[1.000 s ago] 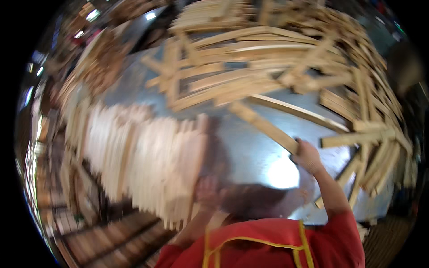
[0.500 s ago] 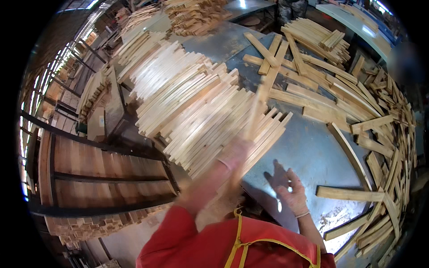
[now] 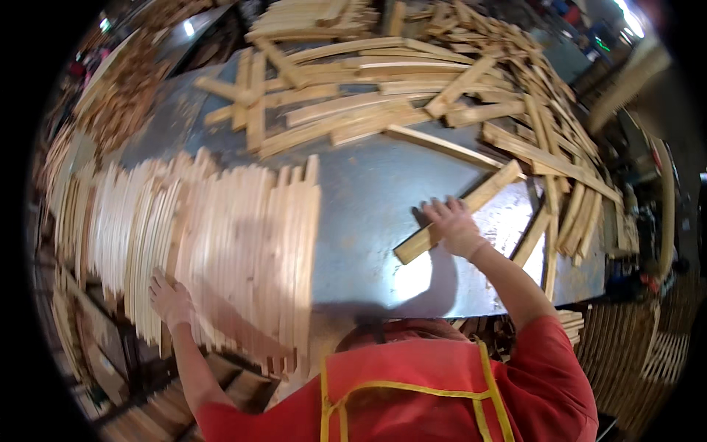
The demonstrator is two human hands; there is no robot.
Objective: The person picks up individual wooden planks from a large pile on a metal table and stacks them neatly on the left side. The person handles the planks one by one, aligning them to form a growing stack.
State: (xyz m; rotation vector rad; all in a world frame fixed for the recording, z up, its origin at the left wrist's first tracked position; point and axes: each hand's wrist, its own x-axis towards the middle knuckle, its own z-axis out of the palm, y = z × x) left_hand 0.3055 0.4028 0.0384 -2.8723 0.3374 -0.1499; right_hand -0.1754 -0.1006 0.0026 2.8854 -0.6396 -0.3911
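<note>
On the left, a long row of pale wooden strips (image 3: 247,221) stands packed side by side on the table. My left hand (image 3: 171,298) rests on the near part of this row, its fingers stretched out and holding no strip. Over the table's middle, my right hand (image 3: 453,228) has its fingers over a single wooden strip (image 3: 492,189) and grips it near its lower left end. That strip slants up to the right, toward the loose pile. The underside of the right hand is hidden.
Loose wooden strips (image 3: 353,110) lie crisscrossed over the far side of the grey metal table (image 3: 353,199). A denser heap (image 3: 549,140) runs down its right side. Neatly stacked strips (image 3: 313,18) stand at the back, and more wood (image 3: 121,96) lies far left.
The view has turned to the right. My left hand, earlier blurred with a strip, now lies empty on the row. My right hand, empty before, has taken hold of a strip.
</note>
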